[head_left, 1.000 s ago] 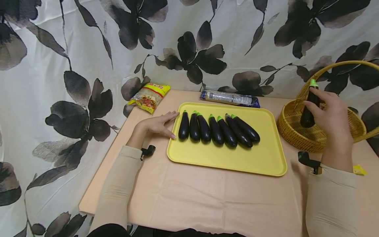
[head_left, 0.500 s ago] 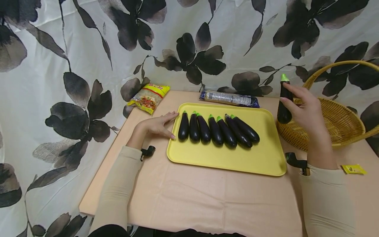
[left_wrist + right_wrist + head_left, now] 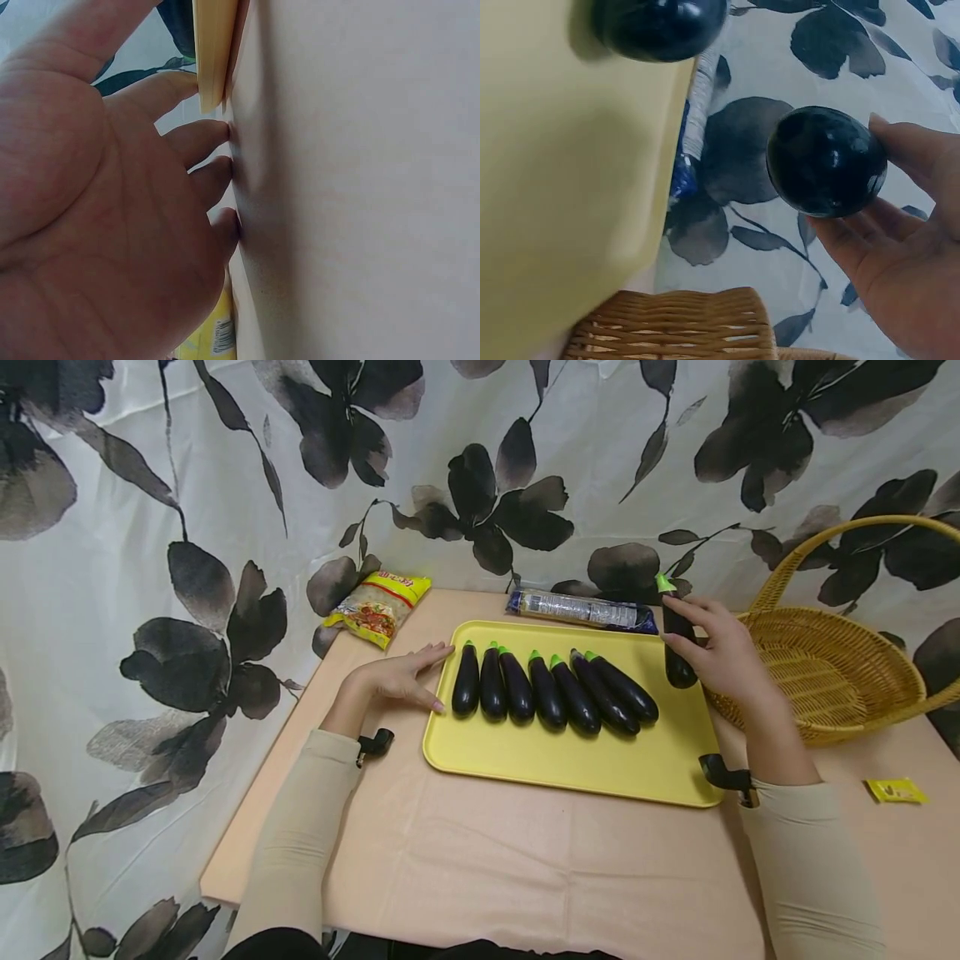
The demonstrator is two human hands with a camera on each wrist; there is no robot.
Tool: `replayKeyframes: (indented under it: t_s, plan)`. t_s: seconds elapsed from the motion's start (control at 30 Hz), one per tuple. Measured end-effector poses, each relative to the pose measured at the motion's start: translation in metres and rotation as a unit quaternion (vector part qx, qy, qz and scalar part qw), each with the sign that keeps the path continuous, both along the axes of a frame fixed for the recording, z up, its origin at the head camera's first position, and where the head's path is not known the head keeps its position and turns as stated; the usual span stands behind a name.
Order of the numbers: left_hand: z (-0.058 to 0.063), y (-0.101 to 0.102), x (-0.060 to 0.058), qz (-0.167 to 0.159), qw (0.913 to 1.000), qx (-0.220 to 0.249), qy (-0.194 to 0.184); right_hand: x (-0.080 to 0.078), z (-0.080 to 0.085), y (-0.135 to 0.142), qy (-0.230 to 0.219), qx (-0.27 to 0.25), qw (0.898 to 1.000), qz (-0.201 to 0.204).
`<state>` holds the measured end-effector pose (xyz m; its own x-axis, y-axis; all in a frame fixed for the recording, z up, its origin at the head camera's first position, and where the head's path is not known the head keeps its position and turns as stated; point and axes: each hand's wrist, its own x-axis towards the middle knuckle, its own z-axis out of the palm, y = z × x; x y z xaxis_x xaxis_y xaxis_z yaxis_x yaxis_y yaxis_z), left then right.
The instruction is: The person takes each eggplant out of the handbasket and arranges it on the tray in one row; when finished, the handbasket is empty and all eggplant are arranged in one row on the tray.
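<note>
My right hand (image 3: 722, 652) pinches an eggplant (image 3: 678, 639) with a green stem end, holding it nearly upright over the right edge of the yellow tray (image 3: 570, 768). In the right wrist view the dark rounded end of that eggplant (image 3: 826, 161) sits between thumb and fingers, apart from the tray. Several more eggplants (image 3: 548, 692) lie side by side on the tray. At the tray's left edge my left hand (image 3: 393, 681) has its fingers spread, thumb on the rim. Its other fingertips (image 3: 210, 142) meet the tabletop in the left wrist view.
A wicker basket (image 3: 840, 735) with a tall handle stands right of the tray. Behind the tray lies a blue package (image 3: 583, 610). A yellow bag (image 3: 380, 606) sits at the back left, and a small yellow packet (image 3: 896, 790) lies at the right.
My right hand has carried the eggplant leftward from above the basket to the tray's right edge. The left hand and the eggplants on the tray stay where they were.
</note>
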<state>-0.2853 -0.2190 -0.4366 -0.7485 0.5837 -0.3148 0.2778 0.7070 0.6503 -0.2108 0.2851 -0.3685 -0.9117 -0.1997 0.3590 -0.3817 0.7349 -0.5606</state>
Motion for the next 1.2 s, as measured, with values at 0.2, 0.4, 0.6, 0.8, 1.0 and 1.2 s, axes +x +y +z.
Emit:
replayKeyframes:
  t_s: [0.2, 0.4, 0.6, 0.8, 1.0, 1.2]
  plan:
    - [0.002, 0.0, 0.001, -0.002, 1.0, -0.006, -0.002, -0.005, -0.009, -0.002, -0.006, 0.029, 1.0, 0.006]
    - [0.003, -0.001, 0.0, 0.0, 0.9999, -0.014, -0.001, -0.011, -0.017, -0.004, -0.028, 0.041, 0.998, 0.025]
    - [0.002, 0.0, 0.0, -0.001, 0.9999, -0.014, 0.004, -0.012, -0.024, -0.005, -0.055, 0.048, 0.997, 0.015]
    - [0.001, 0.0, -0.001, -0.005, 0.9999, -0.014, 0.002, -0.013, -0.028, -0.004, -0.083, 0.057, 0.995, 0.026]
    - [0.001, 0.0, -0.001, -0.001, 0.9999, -0.011, 0.004, -0.019, -0.035, -0.003, -0.108, 0.081, 0.99, 0.048]
    - [0.002, 0.0, 0.0, -0.004, 0.9999, -0.014, 0.004, -0.019, -0.039, -0.003, -0.123, 0.094, 0.985, 0.072]
